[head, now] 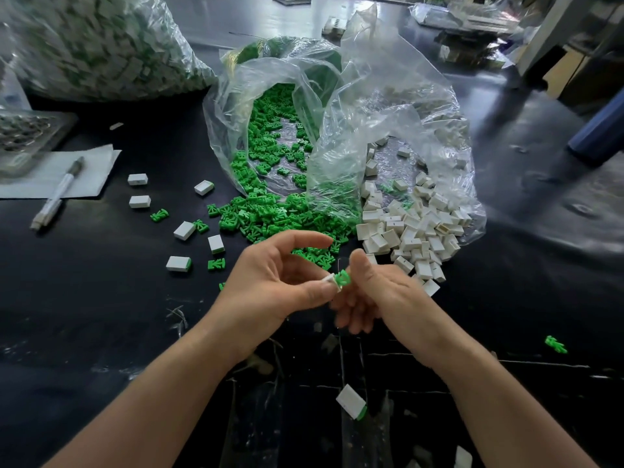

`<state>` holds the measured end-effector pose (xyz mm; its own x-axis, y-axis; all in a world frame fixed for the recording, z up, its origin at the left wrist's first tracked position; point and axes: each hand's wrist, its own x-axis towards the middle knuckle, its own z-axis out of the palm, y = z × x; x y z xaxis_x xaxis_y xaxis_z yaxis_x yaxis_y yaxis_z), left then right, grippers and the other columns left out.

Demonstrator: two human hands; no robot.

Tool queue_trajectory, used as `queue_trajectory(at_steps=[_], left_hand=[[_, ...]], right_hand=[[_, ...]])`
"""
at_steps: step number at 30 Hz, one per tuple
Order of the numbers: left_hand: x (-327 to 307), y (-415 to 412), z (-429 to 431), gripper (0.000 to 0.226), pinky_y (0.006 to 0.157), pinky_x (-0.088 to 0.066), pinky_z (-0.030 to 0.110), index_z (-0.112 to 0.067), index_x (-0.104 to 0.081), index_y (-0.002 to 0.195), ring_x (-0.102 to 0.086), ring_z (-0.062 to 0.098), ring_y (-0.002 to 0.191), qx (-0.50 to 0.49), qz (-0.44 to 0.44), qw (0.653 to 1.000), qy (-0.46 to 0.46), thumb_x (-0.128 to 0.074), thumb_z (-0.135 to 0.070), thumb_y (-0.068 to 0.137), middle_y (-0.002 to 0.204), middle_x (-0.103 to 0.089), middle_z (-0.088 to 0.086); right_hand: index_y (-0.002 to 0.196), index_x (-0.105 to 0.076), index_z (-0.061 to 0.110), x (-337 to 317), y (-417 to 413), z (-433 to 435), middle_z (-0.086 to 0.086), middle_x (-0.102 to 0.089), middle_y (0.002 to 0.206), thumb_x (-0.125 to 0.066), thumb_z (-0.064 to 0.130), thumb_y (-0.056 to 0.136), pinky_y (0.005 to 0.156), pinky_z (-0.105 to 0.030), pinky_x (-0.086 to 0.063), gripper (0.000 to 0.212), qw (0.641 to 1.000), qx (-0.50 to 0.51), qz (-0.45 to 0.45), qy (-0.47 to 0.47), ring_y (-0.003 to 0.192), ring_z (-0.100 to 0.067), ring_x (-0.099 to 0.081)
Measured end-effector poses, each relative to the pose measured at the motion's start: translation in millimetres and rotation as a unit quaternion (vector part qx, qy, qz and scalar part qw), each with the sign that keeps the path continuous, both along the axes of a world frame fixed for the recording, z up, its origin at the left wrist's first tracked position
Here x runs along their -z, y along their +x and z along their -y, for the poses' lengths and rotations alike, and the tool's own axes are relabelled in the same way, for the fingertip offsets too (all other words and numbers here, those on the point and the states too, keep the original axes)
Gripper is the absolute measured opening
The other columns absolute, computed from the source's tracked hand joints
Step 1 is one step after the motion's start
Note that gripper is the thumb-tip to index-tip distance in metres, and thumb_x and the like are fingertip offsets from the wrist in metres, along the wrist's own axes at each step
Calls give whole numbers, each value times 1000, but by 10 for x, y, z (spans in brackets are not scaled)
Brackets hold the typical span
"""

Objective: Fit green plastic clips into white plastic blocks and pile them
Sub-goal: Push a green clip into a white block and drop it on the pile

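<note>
Left hand (pixel 270 285): bare.
Right hand (pixel 378 295): bare.
Left forearm (pixel 162 393): bare to near edge.
Right forearm (pixel 489 393): bare to near edge.

My tabletop (pixel 84 315) is black, scuffed with pale scratches on the near side. Its far side shines grey with reflected light; a blurred tan surface (pixel 570 74) lies beyond.

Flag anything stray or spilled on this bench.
One green clip lies alone at far right, well away from the clip heap spilling from its bag. Finished blocks lie scattered at left, not piled; a lone block sits closer to the person.
</note>
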<state>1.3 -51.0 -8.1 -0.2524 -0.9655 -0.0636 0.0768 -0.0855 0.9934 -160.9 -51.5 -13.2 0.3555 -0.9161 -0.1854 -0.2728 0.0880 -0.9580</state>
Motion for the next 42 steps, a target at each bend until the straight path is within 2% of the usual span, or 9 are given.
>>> queue_trajectory(at_steps=[3,5,12,15,22,26,31,35,42], left_hand=[[-8,-19,-30,45,58,-55,25,-13,-62,101,-61,27,62,17,-32,999,6,-72,-10,56,70,-71,8],[-6,-18,-38,44,53,-54,27,-11,-62,101,-59,27,57,16,-41,999,7,-71,-8,57,70,-71,9],[4,-51,-32,45,49,-50,24,-9,-61,104,-60,17,47,3,-58,998,9,-69,-4,59,65,-68,7],[4,-52,-27,45,47,-49,24,-11,-61,103,-58,17,45,-9,-62,998,10,-70,-7,59,65,-68,7],[8,-50,-23,41,52,-51,23,-12,-63,102,-60,19,54,-13,-53,998,18,-67,-10,61,67,-68,7],[37,-37,-4,35,57,-52,25,-12,-64,100,-59,20,59,-10,-35,999,30,-67,9,72,70,-68,10],[34,-40,-14,37,57,-52,30,-11,-66,97,-57,31,62,4,-60,997,45,-61,-1,62,74,-67,18],[48,-57,-22,38,54,-48,25,-12,-67,97,-51,20,54,-12,-51,998,25,-58,18,74,72,-65,15],[65,-78,-23,40,52,-49,25,-8,-65,98,-52,18,48,-24,-58,998,24,-54,22,74,65,-67,11]], right_hand=[[64,-62,14,-3,94,-24,-4,-63,61,-34,62,73,48,-20,-41,56,983,-19,111,148,52,-13,-54],[64,-60,12,-9,148,-39,-4,-60,58,-35,58,74,45,-19,-39,53,964,-16,170,203,49,-12,-52],[93,-60,0,17,178,-41,2,-53,52,-38,56,75,44,-18,-37,62,954,0,204,219,46,-8,-46],[91,-57,5,11,172,-32,0,-54,54,-35,59,74,44,-18,-37,61,945,-11,229,234,46,-9,-46],[60,-63,21,30,153,-42,0,-58,56,-43,56,74,44,-18,-37,42,966,6,185,182,47,-9,-49],[70,-60,18,49,139,-42,4,-58,56,-42,57,76,44,-16,-36,44,980,1,132,150,48,-7,-49],[72,-57,17,51,142,-37,8,-57,55,-41,61,72,43,-15,-36,47,988,-6,89,123,47,-5,-48],[73,-60,15,48,142,-40,5,-59,54,-36,67,68,42,-15,-34,58,990,-23,60,129,46,-6,-48],[67,-57,20,74,169,-49,10,-55,51,-32,65,70,43,-11,-33,52,996,4,28,85,45,-2,-46]])
